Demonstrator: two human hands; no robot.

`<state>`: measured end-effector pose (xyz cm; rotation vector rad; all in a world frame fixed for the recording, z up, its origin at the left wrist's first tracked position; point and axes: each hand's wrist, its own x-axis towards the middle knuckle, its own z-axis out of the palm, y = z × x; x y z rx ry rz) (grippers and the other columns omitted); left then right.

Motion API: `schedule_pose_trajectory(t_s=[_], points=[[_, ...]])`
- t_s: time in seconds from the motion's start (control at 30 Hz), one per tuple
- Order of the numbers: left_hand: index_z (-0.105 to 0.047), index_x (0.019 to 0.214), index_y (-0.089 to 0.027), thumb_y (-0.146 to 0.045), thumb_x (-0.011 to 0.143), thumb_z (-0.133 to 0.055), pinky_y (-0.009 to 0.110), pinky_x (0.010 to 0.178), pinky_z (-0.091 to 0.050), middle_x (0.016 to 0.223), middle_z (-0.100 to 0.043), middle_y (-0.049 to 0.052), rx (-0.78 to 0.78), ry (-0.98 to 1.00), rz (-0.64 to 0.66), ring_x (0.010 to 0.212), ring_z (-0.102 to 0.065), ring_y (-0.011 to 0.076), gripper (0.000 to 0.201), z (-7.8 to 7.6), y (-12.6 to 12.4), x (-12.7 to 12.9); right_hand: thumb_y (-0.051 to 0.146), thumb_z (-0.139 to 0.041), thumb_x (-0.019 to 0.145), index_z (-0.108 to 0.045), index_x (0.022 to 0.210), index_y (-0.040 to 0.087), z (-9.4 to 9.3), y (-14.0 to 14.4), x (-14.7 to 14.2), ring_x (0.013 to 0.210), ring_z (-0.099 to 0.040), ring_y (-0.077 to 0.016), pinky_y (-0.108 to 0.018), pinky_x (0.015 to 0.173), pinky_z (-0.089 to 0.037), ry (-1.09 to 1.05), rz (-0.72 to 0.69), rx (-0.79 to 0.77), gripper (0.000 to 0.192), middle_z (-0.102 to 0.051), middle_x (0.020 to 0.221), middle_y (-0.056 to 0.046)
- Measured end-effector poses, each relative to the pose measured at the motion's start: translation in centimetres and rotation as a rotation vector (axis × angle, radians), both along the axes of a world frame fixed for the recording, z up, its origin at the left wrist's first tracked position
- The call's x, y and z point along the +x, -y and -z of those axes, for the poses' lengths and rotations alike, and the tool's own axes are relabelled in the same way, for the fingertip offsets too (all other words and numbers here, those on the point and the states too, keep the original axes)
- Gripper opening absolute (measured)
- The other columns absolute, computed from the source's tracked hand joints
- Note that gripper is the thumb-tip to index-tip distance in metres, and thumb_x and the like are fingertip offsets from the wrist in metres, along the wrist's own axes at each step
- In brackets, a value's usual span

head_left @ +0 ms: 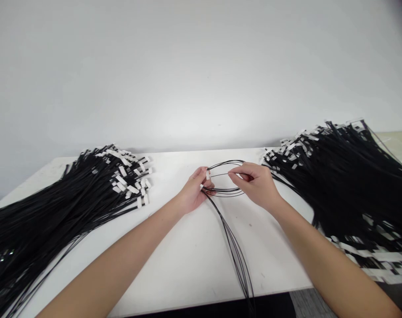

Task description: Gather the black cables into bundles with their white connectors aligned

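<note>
My left hand is closed on a small white connector and the black wires running from it. Just to its right, my right hand pinches a single thin black wire between thumb and fingertips. Other wires of the bundle bow in loops between the two hands. Below my left hand, a tail of black wires hangs down across the table and over its front edge. The wire's end at the connector is too small to make out.
A big pile of black wires with white connectors lies on the left. On the right is another pile, with white connectors at its far and near ends. The white table meets a pale wall behind.
</note>
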<state>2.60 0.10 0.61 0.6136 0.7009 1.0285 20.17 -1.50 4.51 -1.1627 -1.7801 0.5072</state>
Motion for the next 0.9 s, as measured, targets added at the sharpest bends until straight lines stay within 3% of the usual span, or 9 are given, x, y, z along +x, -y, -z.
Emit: schedule_pose_trajectory(t_s=[0.9], points=[[-0.042,0.073,-0.018,-0.04,0.075,-0.058,0.02,0.047,-0.032,0.05,-0.029,-0.007,0.016,0.048,0.017,0.046,-0.036,0.0072,0.027,0.22,-0.11,0.03,0.022,-0.058,0.075,-0.067,0.072,0.02,0.29,-0.12,0.1,0.05,-0.037,-0.0075,-0.022,0.049,-0.031,-0.004,0.006,-0.004,0.01,-0.038,0.052,0.004]])
